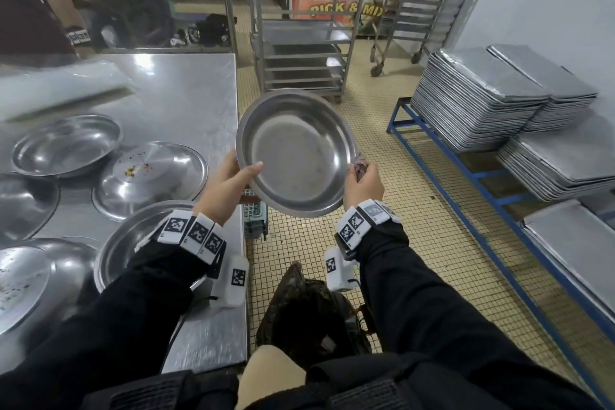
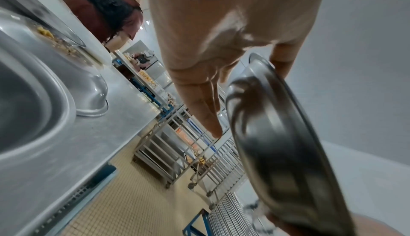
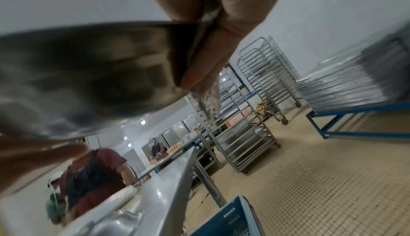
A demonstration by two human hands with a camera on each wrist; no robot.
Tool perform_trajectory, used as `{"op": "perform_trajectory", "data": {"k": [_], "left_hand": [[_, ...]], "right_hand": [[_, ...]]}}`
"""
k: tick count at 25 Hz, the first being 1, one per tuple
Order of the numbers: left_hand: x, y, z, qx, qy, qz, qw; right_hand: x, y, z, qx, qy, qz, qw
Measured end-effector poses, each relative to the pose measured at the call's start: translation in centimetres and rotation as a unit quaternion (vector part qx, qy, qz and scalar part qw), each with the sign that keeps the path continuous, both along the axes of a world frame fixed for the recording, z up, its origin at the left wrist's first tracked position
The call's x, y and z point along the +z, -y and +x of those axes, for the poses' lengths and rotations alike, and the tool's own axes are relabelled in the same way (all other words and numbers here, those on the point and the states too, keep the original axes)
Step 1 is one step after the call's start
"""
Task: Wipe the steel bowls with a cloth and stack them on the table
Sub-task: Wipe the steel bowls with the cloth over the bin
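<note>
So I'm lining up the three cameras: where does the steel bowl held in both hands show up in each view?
Head: the held bowl is at centre, tilted, between the left hand and right hand.
Left wrist: the bowl runs down the right side, underside showing.
Right wrist: the bowl fills the left half, blurred.
Shared landmark: the steel tray rack.

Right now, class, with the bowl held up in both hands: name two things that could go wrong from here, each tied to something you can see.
1. The steel bowl is held tilted over the tiled floor, beyond the table edge, gripped only at its rim by the left hand and right hand; a slip could drop it.
2. The upturned bowl on the table carries food crumbs; stacking there could dirty the wiped one.
</note>
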State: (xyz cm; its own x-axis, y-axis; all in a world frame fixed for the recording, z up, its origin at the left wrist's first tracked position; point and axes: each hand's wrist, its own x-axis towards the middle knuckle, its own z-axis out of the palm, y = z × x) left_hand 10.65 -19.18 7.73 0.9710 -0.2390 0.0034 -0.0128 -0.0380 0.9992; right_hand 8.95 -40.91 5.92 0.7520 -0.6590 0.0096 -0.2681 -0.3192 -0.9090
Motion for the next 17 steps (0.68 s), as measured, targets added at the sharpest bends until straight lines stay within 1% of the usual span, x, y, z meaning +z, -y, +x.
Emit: {"op": "perform_trajectory", "data": {"k": [1,3,5,6,9,12,14,15,17], "left_hand": [[-0.3,0.5,-0.3,0.000,0.002,-0.005,1.000],[-1.1,1.1,-0.8,0.019,-0.009,-0.008,1.000],[-1.5,1.3,-0.9,0.063,-0.030,-0.007,0.998],[-1.5,1.1,-0.8,0.081,-0.034,-0.013,0.996],[-1.4,0.1,-0.2,0.117,-0.030,-0.028,0.992],[-1.8,-1.2,0.0,0.111,-0.019,0.000,0.994],[-2.3,-1.4,-0.3,0.104,-0.009,0.026,0.994],[-2.4,-1.2,-0.7,0.103,-0.006,0.031,0.994],[-2.4,-0.7,-1.3,0.104,0.008,0.040,0.994]], "right_hand": [[0.1,-0.5,0.0,-0.014,0.014,0.016,1.000],[0.2,-1.6,-0.1,-0.011,0.043,0.041,0.998],[0.1,-2.2,-0.5,0.020,0.061,0.054,0.996],[0.1,-2.1,-0.9,0.044,0.053,0.052,0.996],[-0.3,-1.1,-2.6,0.105,0.001,0.006,0.994],[-0.9,-1.0,-4.2,0.138,0.015,-0.062,0.988],[-1.3,-2.3,-4.8,0.196,0.042,-0.102,0.974],[-1.6,-3.3,-5.0,0.240,0.052,-0.127,0.961],[-2.1,-5.7,-5.5,0.354,0.059,-0.166,0.918]]}}
